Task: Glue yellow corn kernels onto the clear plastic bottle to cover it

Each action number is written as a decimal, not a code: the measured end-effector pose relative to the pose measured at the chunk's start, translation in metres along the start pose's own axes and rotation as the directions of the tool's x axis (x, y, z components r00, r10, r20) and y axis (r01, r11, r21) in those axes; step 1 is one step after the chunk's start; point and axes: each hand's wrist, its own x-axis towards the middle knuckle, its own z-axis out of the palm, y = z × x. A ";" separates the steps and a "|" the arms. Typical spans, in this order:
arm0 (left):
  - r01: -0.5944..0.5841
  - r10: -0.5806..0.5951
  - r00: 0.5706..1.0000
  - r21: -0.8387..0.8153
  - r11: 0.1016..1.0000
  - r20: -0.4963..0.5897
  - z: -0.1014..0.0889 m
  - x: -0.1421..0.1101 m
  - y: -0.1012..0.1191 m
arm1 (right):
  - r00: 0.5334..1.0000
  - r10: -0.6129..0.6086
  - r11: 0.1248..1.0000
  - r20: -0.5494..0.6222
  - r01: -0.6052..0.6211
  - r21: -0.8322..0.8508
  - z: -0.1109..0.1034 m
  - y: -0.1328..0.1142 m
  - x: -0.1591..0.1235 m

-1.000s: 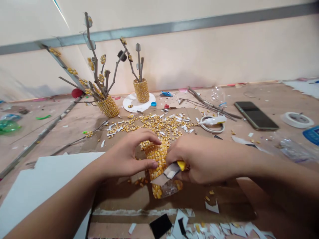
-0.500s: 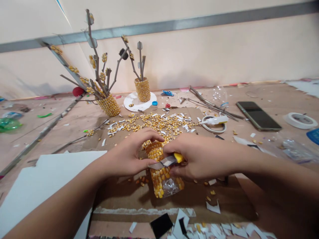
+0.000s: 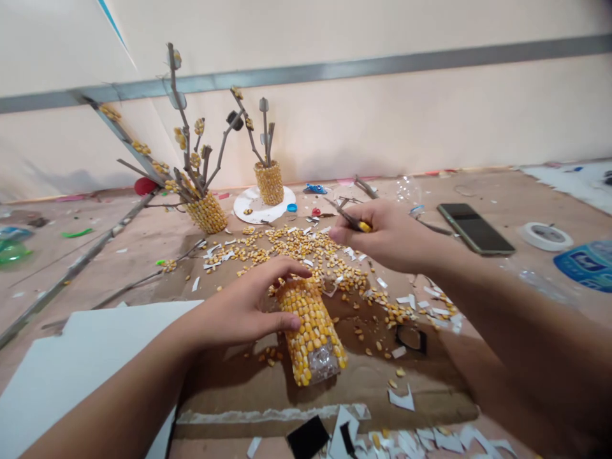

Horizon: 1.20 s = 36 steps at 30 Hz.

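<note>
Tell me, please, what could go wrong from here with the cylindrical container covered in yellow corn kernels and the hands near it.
The right hand holds a pointed grey metal tool with a yellow part; if brought close, it could nick the left hand.

The left thumb touches the kernel-covered container; too much pressure might loosen kernels.

Loose yellow corn kernels lie on the flat brown cardboard; a forearm sweep could scatter them.

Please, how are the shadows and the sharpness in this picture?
Head view: soft shadow on the cardboard beside the kernel-covered cylinder; head view: right forearm darker toward the lower right corner; head view: blue label at the right edge looks soft.
</note>
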 end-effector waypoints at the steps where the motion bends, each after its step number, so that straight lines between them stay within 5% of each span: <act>1: 0.017 -0.017 1.000 -0.012 1.000 0.006 0.000 0.000 -0.001 | 0.998 0.037 0.998 -0.053 -0.039 -0.041 -0.003 0.008 0.005; 7: 0.079 -0.083 0.989 -0.030 0.996 -0.123 0.001 0.006 -0.004 | 0.985 0.174 0.942 0.018 -0.161 -0.296 0.007 0.041 0.024; 13: 0.168 -0.202 0.912 -0.123 0.978 -0.356 -0.002 0.014 -0.013 | 0.981 0.190 0.896 0.023 -0.164 -0.412 0.022 0.043 0.028; 19: 0.168 -0.273 0.850 -0.259 0.951 -0.450 -0.001 0.012 -0.025 | 0.966 0.246 0.852 0.084 -0.175 -0.493 0.026 0.047 0.037; 36: 0.283 -0.360 0.802 -0.227 0.932 -0.476 -0.006 0.011 -0.025 | 0.964 0.213 0.900 0.157 -0.131 -0.416 0.034 0.053 0.043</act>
